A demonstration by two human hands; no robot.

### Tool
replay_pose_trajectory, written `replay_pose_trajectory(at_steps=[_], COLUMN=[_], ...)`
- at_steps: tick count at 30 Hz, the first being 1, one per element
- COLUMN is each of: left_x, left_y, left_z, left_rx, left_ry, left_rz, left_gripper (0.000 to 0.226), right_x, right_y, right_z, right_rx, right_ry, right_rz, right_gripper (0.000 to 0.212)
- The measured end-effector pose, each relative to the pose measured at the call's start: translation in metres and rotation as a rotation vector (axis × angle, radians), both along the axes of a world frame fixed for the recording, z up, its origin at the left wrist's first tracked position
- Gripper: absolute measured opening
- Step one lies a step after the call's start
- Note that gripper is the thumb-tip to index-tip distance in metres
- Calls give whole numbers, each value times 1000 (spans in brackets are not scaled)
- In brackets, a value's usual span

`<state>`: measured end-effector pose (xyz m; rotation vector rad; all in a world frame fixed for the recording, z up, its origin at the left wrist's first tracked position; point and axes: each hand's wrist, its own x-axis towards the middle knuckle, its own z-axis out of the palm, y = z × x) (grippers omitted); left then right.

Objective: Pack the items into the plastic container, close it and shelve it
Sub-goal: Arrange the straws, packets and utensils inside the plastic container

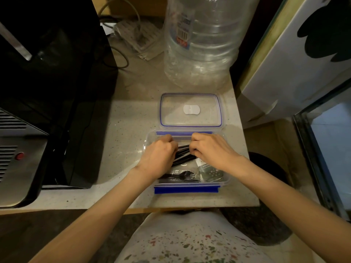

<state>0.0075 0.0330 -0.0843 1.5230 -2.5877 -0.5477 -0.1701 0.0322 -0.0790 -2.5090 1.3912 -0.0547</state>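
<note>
Left hand [159, 155] is seen at frame centre, fingers curled down inside the plastic container [150, 141], closed over the left end of a bundle of black sticks [183, 154]. Right hand [208, 149] is set just beside it, fingers likewise curled and closed on the right end of the same bundle. The knuckles of both hands lie near the container's far wall.

Below the hands, in the near half of the container, a wrapped black utensil [179, 175] is seen at the left and a grey-green sachet [210, 172] at the right, touching each other. The container's near edge carries a blue clip [187, 189]; a second blue clip [165, 133] runs along the far edge.

The lid [190, 110] lies flat directly above the container in the frame, just beside its far edge, with a white tab at its middle.

Further up, a large clear water bottle [202, 40] stands on the surface [123, 130], near the lid's far edge. Cables [121, 59] and a pale flat pack are seen in the upper centre-left.

The left of the frame is filled by a black appliance [53, 73], with a metal casing bearing a red button [19, 156] at lower left. Bare surface is left between the appliance and the container. To the right, the surface edge runs close to the container; beyond it stand a white panel [296, 63] and a glass door [332, 149].
</note>
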Motion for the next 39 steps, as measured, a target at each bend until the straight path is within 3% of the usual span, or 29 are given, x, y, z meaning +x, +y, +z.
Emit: replay_pose_trajectory(at_steps=[7, 14, 19, 24, 28, 29, 31, 34, 39], left_x=[13, 19, 11, 0, -4, -4, -3, -1, 5], left_y=[-19, -17, -13, -14, -14, -15, -16, -17, -15], left_z=[2, 19, 17, 14, 12, 11, 9, 5, 9], left_rx=[18, -8, -63, -95, -77, -78, -82, -81, -32], left_ry=[28, 171, 38, -135, -281, -289, -279, -226, -70], left_rz=[-18, 17, 55, 95, 80, 75, 67, 60, -3], left_gripper=[28, 17, 20, 15, 16, 16, 16, 17, 23], right_x=[-9, -3, 11, 19, 9, 7, 3, 0, -3], right_y=[-1, -9, -14, -14, -10, -9, -9, -10, -10], right_z=[16, 12, 3, -10, -12, -12, -14, -18, -6], right_rx=[-64, -233, -254, -236, -163, -137, -79, -90, 7], right_ry=[-177, -111, -135, 23, 10, 58, 151, 208, 79], right_rz=[-80, -21, -60, 8, 40, 44, 30, 8, -2], right_gripper=[7, 5, 5, 22, 5, 9, 18, 15, 21])
